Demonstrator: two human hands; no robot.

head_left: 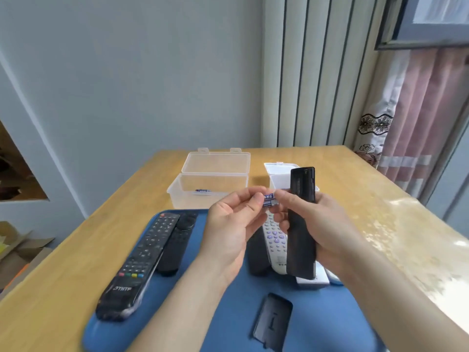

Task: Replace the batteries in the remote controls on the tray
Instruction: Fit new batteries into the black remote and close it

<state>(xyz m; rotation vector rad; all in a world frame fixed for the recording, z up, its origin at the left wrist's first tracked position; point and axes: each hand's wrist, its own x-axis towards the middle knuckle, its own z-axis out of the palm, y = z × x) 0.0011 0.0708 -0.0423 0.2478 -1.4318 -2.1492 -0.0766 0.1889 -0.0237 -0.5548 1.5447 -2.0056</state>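
My right hand point(327, 224) grips a black remote point(302, 222) upright above the blue tray point(228, 313), its back facing me. My left hand point(228, 229) pinches two small blue-and-white batteries point(268, 200), and my right thumb and forefinger touch their other end. A black battery cover point(272, 321) lies loose on the tray's near side. On the tray's left lie a long black remote point(137, 265) and a shorter black remote point(176, 242). A white remote with purple buttons point(275, 242) lies behind my hands, partly hidden.
A clear plastic box point(210, 184) with its lid up stands behind the tray and holds a blue battery point(203, 191). A second white box point(279, 175) stands to its right. The wooden table point(368, 204) reaches a wall and curtains.
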